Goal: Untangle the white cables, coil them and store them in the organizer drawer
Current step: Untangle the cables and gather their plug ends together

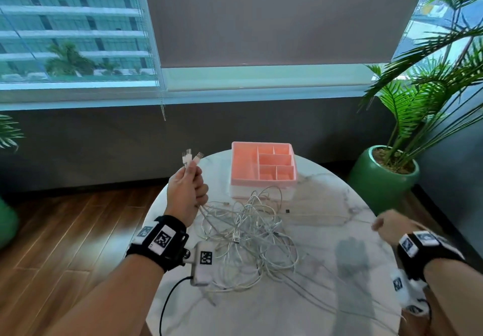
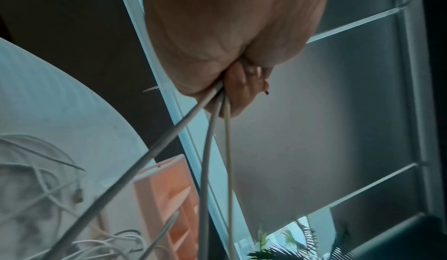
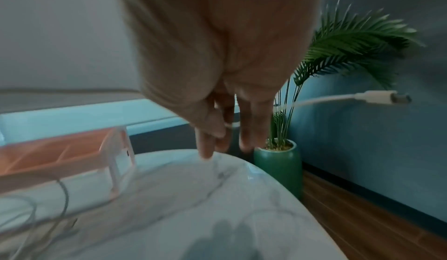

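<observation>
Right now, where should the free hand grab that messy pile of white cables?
Probably the strands just below the left hand, where three cables leave the fist apart and fairly straight. Come from the right; the tangle lower down is knotted loops.

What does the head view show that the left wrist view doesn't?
Only the head view shows the plugs sticking up out of the left hand, the right hand at the table's right edge, and the green plant pot. Only the left wrist view shows three cables leaving the curled fingers. Both show the pink organizer, the cable tangle and the marble table.
</observation>
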